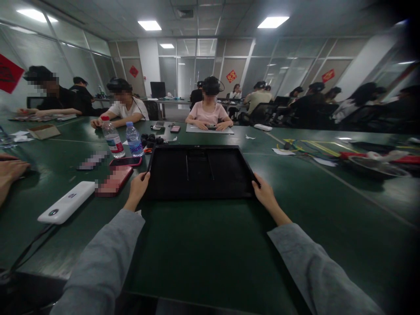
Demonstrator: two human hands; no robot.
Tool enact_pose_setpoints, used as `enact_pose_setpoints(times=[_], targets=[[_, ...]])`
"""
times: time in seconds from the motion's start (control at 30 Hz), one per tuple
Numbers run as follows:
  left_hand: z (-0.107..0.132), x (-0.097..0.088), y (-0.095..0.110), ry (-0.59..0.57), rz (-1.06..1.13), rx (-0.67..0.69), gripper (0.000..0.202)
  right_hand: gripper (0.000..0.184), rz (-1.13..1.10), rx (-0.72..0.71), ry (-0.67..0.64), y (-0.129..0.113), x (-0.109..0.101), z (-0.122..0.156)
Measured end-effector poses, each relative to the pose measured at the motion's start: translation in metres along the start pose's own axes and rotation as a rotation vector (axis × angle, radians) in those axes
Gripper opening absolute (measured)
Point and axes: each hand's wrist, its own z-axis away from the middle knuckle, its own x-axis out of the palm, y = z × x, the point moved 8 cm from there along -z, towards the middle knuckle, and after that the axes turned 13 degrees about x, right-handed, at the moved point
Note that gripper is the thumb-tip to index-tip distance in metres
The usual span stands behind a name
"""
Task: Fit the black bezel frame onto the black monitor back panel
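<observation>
A black, shallow rectangular tray-like panel (pixel 167 175) with a raised rim lies in front of me on the green table. Two thin lines and a small recess show on its inner face; its exact kind cannot be made out. My left hand (pixel 139 186) is closed on its left edge, fingers wrapped round the rim. On the opposite side, my right hand (pixel 264 190) grips the right edge, thumb on top. The undersides of both grips are hidden. Just left of my left hand lies a red phone (pixel 115 180).
Two plastic bottles (pixel 113 139), another phone (pixel 125 161) and a white power bank (pixel 68 202) with a cable stand or lie at left. A metal bowl (pixel 377 168) and yellow cables (pixel 308 148) are at right. Another person's hand (pixel 11 173) rests at the far left; a person (pixel 210 111) sits opposite.
</observation>
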Motion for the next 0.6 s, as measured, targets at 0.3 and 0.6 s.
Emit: enact_pose_setpoints(times=[0.3, 0.6], targets=[[0.023, -0.045, 0.078, 0.311, -0.288, 0.269, 0.058, 0.068, 0.243, -0.179, 0.105, -0.057, 0.002, 0.034], [0.035, 0.014, 0.100, -0.136, -0.370, 0.524, 0.065, 0.056, 0.409, -0.405, -0.166, -0.092, 0.045, 0.069]])
